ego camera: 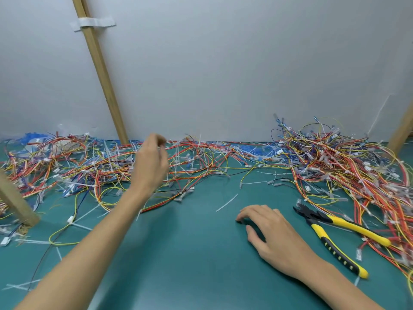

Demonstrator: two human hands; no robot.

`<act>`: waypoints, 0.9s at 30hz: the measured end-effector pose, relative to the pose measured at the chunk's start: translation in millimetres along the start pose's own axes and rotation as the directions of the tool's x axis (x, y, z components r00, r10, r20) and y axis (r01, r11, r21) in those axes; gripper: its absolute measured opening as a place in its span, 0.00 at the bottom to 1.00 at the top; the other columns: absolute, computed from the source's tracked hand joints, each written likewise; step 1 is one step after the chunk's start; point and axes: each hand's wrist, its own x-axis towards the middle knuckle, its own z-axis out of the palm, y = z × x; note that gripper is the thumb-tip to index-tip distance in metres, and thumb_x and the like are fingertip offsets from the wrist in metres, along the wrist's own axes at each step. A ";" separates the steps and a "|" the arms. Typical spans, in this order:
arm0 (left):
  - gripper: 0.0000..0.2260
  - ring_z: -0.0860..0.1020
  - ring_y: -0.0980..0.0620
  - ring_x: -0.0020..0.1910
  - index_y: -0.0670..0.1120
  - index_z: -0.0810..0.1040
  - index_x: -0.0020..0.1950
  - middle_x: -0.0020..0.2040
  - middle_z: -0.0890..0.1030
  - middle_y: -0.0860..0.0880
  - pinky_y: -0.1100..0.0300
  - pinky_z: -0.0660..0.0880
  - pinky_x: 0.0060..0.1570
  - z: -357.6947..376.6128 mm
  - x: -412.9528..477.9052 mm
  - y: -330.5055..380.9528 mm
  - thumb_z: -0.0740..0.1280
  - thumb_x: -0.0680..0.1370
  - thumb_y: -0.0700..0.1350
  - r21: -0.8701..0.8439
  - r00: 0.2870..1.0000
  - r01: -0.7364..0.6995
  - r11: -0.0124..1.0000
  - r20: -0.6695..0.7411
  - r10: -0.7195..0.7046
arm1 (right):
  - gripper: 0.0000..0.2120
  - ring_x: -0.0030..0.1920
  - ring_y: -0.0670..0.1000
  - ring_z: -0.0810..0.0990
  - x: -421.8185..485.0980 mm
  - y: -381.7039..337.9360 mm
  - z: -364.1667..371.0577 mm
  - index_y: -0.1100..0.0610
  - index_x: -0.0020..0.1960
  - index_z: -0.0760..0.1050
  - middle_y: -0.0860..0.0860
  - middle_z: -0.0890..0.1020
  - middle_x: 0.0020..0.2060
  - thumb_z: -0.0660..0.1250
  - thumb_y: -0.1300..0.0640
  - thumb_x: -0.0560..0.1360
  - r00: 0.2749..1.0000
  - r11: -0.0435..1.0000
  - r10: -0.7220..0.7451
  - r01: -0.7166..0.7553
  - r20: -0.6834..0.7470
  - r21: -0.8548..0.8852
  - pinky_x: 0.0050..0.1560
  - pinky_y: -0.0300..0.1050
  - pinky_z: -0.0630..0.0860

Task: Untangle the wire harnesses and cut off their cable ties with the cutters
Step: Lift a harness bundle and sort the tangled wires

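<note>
Our left hand [152, 163] hangs over the left wire heap [73, 166] at the back of the bench [190, 260], fingers curled at the top. It's blurred, so we can't tell whether it pinches a tie scrap or nothing. Our right hand [270, 231] rests palm-down on the bare mat, fingers loosely bent, holding nothing. The cutters [317, 219] lie just right of it, handles spread, nose pointing back-left, not in either hand. A second, taller wire heap [348, 166] sits at the right, its nearest strands reaching the cutter handles. Cut tie bits, e.g. one white strip [226, 202], lie loose btwn the hands.

Handling, as we judge it: the harnesses are light, limp & springy, w/ small connectors and tie tails that snag neighbours, so a pull on one will likely drag others. Best hold is prob. at a tied bundle point, not on a single thin wire; lift slowly & shake free. The ties look like stiff plastic, so nip them at the head, keeping the blades off the insulation. The cutters want a full grip on the yellow handles.
</note>
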 end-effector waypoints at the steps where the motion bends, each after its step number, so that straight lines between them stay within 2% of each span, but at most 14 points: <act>1: 0.08 0.78 0.44 0.52 0.41 0.74 0.59 0.55 0.79 0.43 0.53 0.74 0.53 0.3 13.7 -11.1 0.60 0.81 0.36 0.036 0.999 0.035 0.999 -0.005 -0.035 | 0.09 0.60 0.39 0.71 -0.1 0.3 0.1 0.44 0.58 0.73 0.36 0.76 0.55 0.61 0.55 0.80 1.000 1.000 0.001 -0.001 0.002 -0.001 0.60 0.40 0.66; 3: 0.15 0.75 0.42 0.62 0.39 0.71 0.67 0.64 0.75 0.40 0.48 0.73 0.62 3.7 34.3 -33.1 0.60 0.80 0.35 0.186 0.982 0.121 0.975 0.123 -0.146 | 0.09 0.61 0.39 0.71 -0.4 0.8 0.3 0.44 0.58 0.73 0.36 0.75 0.55 0.60 0.55 0.81 1.000 1.000 0.003 -0.003 0.005 -0.002 0.61 0.40 0.66; 5: 0.20 0.70 0.39 0.69 0.40 0.65 0.73 0.71 0.71 0.39 0.43 0.67 0.68 8.9 44.5 -53.1 0.61 0.81 0.39 0.432 0.902 0.129 0.893 0.323 -0.287 | 0.09 0.61 0.38 0.70 -0.4 0.9 0.4 0.44 0.58 0.73 0.36 0.75 0.56 0.59 0.55 0.81 1.000 1.000 0.003 -0.003 0.005 -0.004 0.61 0.39 0.65; 7: 0.21 0.70 0.38 0.70 0.42 0.62 0.76 0.70 0.73 0.38 0.42 0.62 0.71 11.8 46.7 -62.3 0.57 0.83 0.43 0.598 0.789 0.075 0.798 0.454 -0.415 | 0.09 0.60 0.38 0.70 -0.5 0.4 0.3 0.44 0.58 0.73 0.36 0.75 0.56 0.59 0.55 0.81 1.000 1.000 0.003 -0.003 0.004 -0.006 0.61 0.39 0.65; 8: 0.21 0.71 0.38 0.69 0.44 0.62 0.76 0.68 0.75 0.38 0.41 0.61 0.71 13.3 46.3 -64.0 0.56 0.83 0.44 0.620 0.756 0.073 0.781 0.476 -0.449 | 0.10 0.60 0.38 0.70 -0.4 0.2 0.2 0.44 0.59 0.73 0.36 0.75 0.56 0.59 0.55 0.81 1.000 1.000 0.002 -0.002 0.004 -0.008 0.61 0.39 0.65; 9: 0.19 0.73 0.38 0.67 0.45 0.64 0.74 0.65 0.78 0.39 0.40 0.61 0.71 15.4 45.9 -65.5 0.56 0.83 0.44 0.620 0.760 0.079 0.781 0.469 -0.449 | 0.10 0.60 0.38 0.70 -0.4 -0.1 0.0 0.44 0.59 0.73 0.36 0.75 0.56 0.59 0.55 0.81 1.000 1.000 0.002 -0.002 0.003 -0.010 0.61 0.38 0.65; 10: 0.17 0.74 0.39 0.64 0.47 0.68 0.71 0.61 0.80 0.41 0.39 0.61 0.70 17.6 45.6 -67.0 0.58 0.82 0.43 0.612 0.796 0.065 0.788 0.445 -0.411 | 0.10 0.60 0.38 0.70 -0.2 -0.4 -0.3 0.44 0.59 0.73 0.36 0.75 0.56 0.59 0.55 0.81 1.000 1.000 0.003 -0.003 0.002 -0.009 0.61 0.38 0.65; 13: 0.08 0.78 0.42 0.57 0.50 0.78 0.59 0.51 0.83 0.46 0.42 0.63 0.65 16.5 46.3 -61.5 0.64 0.81 0.46 0.625 0.896 -0.065 0.778 0.379 -0.230 | 0.10 0.60 0.38 0.70 -0.5 -1.0 -0.8 0.44 0.59 0.73 0.36 0.75 0.56 0.59 0.55 0.80 1.000 1.000 0.004 -0.004 -0.001 -0.006 0.61 0.39 0.65; 16: 0.05 0.80 0.42 0.52 0.49 0.82 0.54 0.50 0.84 0.45 0.45 0.67 0.60 6.1 59.2 -45.2 0.68 0.80 0.46 0.640 0.923 -0.150 0.753 0.365 -0.126 | 0.10 0.59 0.38 0.70 -0.4 -1.5 -0.7 0.44 0.58 0.73 0.36 0.75 0.55 0.59 0.55 0.80 1.000 1.000 0.002 -0.002 -0.002 -0.010 0.61 0.39 0.65; 19: 0.05 0.80 0.40 0.48 0.47 0.84 0.50 0.48 0.83 0.44 0.47 0.71 0.54 -7.5 81.8 -19.2 0.70 0.79 0.46 0.581 0.959 -0.168 0.796 0.283 -0.004 | 0.10 0.59 0.38 0.71 -0.1 -1.9 -0.6 0.44 0.58 0.73 0.36 0.76 0.55 0.59 0.55 0.80 1.000 1.000 0.005 -0.005 -0.004 -0.010 0.61 0.39 0.65; 21: 0.06 0.81 0.39 0.47 0.46 0.85 0.50 0.48 0.84 0.43 0.47 0.77 0.50 -17.6 97.0 2.9 0.71 0.79 0.47 0.486 0.971 -0.130 0.865 0.238 0.012 | 0.09 0.59 0.38 0.70 -0.2 -2.0 -0.7 0.44 0.58 0.73 0.36 0.76 0.55 0.59 0.55 0.80 1.000 1.000 0.006 -0.006 -0.003 -0.009 0.61 0.39 0.65; 23: 0.07 0.80 0.38 0.49 0.47 0.85 0.51 0.49 0.84 0.42 0.47 0.79 0.48 -26.8 111.9 23.6 0.71 0.79 0.49 0.414 0.975 -0.061 0.908 0.219 -0.034 | 0.09 0.59 0.39 0.71 -0.4 -2.2 -1.1 0.44 0.58 0.73 0.36 0.76 0.55 0.59 0.55 0.81 1.000 1.000 0.005 -0.006 -0.003 -0.010 0.61 0.40 0.66; 27: 0.09 0.79 0.36 0.53 0.49 0.84 0.55 0.51 0.84 0.41 0.47 0.76 0.48 -44.7 135.0 60.7 0.69 0.79 0.51 0.420 0.986 -0.115 0.900 0.161 0.051 | 0.09 0.58 0.39 0.71 -0.5 -3.3 -2.0 0.45 0.57 0.74 0.37 0.76 0.54 0.60 0.55 0.80 1.000 1.000 0.005 -0.005 -0.010 -0.001 0.60 0.41 0.67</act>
